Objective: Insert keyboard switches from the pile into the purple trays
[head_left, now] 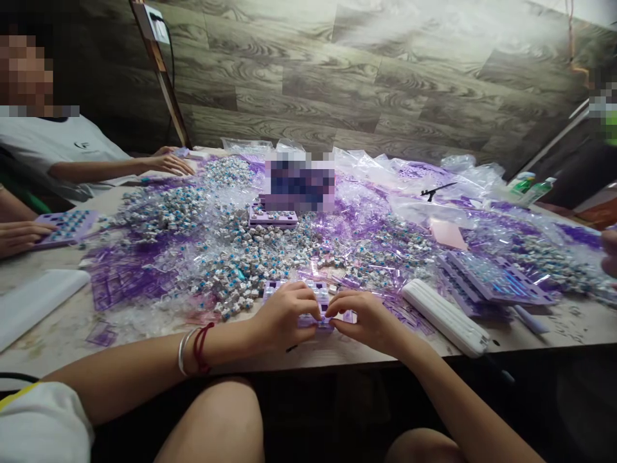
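Note:
In front of me at the table's near edge lies a light purple plastic frame (274, 288) with square openings, some filled with pale pieces. My left hand (286, 314) curls over its middle, fingers bent and thumb at the near side, gripping it. My right hand (369, 319) is at its right end, with thumb and fingertips brought together over it. What the right fingertips pinch is too small to make out. Just behind lies a heap of small white switch-like pieces (241, 260) with blue centres. Another purple frame (272, 217) rests on this heap.
Stacked purple frames (491, 280) and a white bar-shaped case (446, 316) lie to the right. Purple translucent pieces (125, 273) and clear bags (357, 161) spread over the table. At left, a co-worker's hand (24, 236) touches a filled frame (72, 226); another person's hand (171, 162) reaches in beyond.

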The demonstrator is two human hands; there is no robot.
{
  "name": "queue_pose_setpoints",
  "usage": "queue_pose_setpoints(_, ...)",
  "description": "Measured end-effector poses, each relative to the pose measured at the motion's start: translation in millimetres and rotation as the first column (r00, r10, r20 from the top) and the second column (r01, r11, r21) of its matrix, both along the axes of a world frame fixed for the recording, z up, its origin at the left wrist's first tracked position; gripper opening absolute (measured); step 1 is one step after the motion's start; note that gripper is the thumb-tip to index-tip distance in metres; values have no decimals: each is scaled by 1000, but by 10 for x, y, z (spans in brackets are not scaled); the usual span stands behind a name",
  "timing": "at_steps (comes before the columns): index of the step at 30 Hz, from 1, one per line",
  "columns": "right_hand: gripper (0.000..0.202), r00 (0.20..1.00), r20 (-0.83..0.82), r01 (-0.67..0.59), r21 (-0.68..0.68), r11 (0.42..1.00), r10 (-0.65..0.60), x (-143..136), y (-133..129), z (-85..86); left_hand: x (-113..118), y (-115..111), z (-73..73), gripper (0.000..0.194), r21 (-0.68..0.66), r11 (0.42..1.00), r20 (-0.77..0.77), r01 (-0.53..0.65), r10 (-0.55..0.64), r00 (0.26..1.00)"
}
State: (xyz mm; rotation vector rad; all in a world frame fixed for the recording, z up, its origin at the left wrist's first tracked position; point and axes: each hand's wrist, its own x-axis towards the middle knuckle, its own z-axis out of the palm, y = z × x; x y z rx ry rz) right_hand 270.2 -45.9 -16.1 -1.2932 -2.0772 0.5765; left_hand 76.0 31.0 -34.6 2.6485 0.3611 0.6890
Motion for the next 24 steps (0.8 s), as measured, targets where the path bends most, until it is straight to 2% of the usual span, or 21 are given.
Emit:
queue_pose_setpoints(5, 15, 999, 26, -24, -14, 1000, 25, 0, 19, 13, -9, -12, 14, 6, 87, 995, -26, 48, -46, 999)
queue_pose_setpoints(10, 18, 988, 156, -1, -30, 1000, 5, -29, 30, 80, -8, 16, 72, 15, 189, 964, -69, 184, -174, 982)
queue_pose_setpoints(16, 22, 972, 227, 92, -150, 984, -57, -75, 71, 153, 1, 67, 91, 22, 209, 938, -91, 277, -264, 960)
queue_pose_setpoints(19, 24, 958, 274, 144, -211, 967, -83, -117, 95, 185, 4, 58, 99, 24, 136, 955, -86, 265, -256, 963)
queue_pose_setpoints(24, 28, 931, 361, 143, -210, 967, -59, -177, 130, 221, 2, 53, 128, 20, -108, 962, -44, 252, -258, 965)
